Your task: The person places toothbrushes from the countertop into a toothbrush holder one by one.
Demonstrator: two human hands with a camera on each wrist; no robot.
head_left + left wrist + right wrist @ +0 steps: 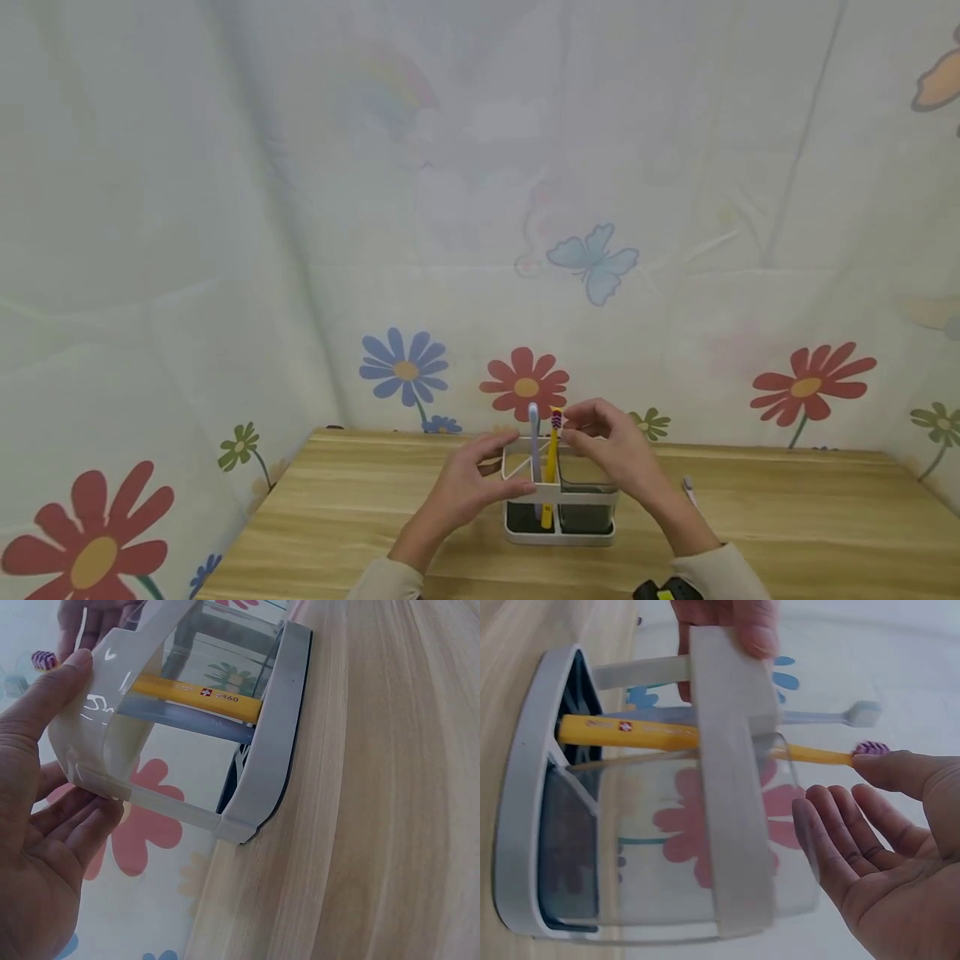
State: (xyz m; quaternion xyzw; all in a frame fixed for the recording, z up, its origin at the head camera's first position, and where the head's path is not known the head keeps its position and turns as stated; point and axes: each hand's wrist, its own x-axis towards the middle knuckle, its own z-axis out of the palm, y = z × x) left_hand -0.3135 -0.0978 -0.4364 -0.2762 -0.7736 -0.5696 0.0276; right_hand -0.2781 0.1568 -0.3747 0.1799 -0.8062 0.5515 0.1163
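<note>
A white toothbrush holder (558, 540) stands upright on the table, its upper frame held above a dark-lined base. My left hand (465, 483) grips the upper frame at its left end, thumb in front and fingers behind. A yellow toothbrush (552, 467) with a purple-and-white head stands in the holder beside a pale blue toothbrush (534, 433). A clear cup (660, 847) fills the holder's right compartment. My right hand (622, 454) is just above that cup. In the right wrist view, its thumb (892, 771) is right at the yellow toothbrush's head, while the other fingers are spread apart from it.
A light toothbrush (689, 490) lies on the wood-grain table (810, 517), to the right of the holder and partly behind my right forearm. A white curtain (465, 183) printed with flowers and butterflies hangs behind the table. A black watch (666, 590) shows at the bottom edge.
</note>
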